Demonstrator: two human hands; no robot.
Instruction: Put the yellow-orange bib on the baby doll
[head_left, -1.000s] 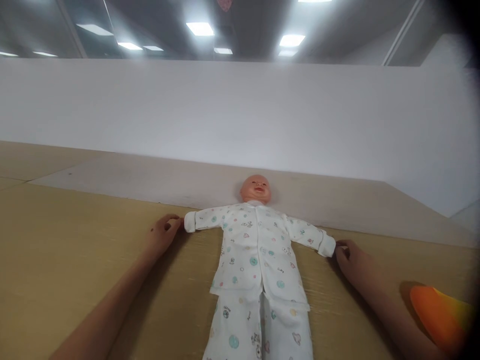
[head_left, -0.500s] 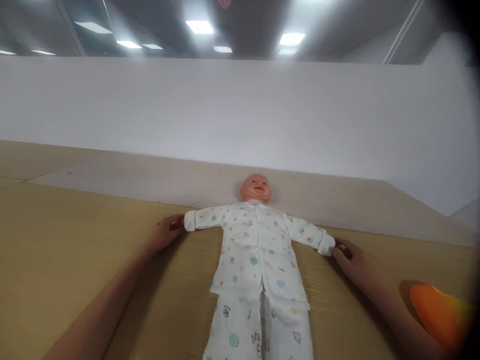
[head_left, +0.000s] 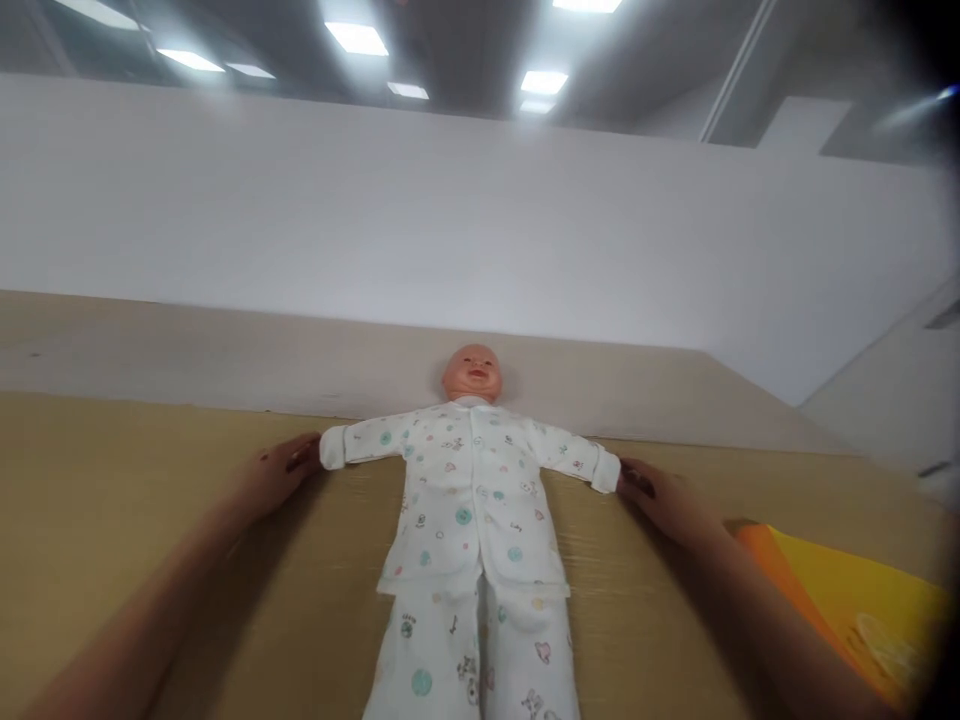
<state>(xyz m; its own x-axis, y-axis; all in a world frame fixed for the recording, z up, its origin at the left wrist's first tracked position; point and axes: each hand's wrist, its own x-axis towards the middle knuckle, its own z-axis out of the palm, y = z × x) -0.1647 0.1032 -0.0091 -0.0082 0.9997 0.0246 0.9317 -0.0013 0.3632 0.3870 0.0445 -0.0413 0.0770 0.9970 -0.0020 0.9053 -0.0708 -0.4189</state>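
Note:
A baby doll (head_left: pixel 472 372) lies face up with its arms spread wide. It is dressed in a white printed long-sleeved top (head_left: pixel 474 490) and matching trousers (head_left: pixel 427 650), whose lower ends run out of view. At the end of one sleeve, my left hand (head_left: pixel 277 473) has its fingers closed at the turned-up cuff (head_left: pixel 332 448). On the opposite side, my right hand (head_left: pixel 664 498) pinches the edge of the other cuff (head_left: pixel 606 470). My fingertips are partly hidden at both cuffs. The sleeves are stretched out nearly straight.
The doll lies on a tan wooden-looking surface (head_left: pixel 112 500), its head on a pale grey strip (head_left: pixel 600 390) at the back. A white wall (head_left: pixel 450 220) rises behind. An orange and yellow packet (head_left: pixel 832 590) is beside my right forearm.
The whole view has swung to the right, so the doll and both hands appear further left and more of the packet shows. My hands stay at the cuffs.

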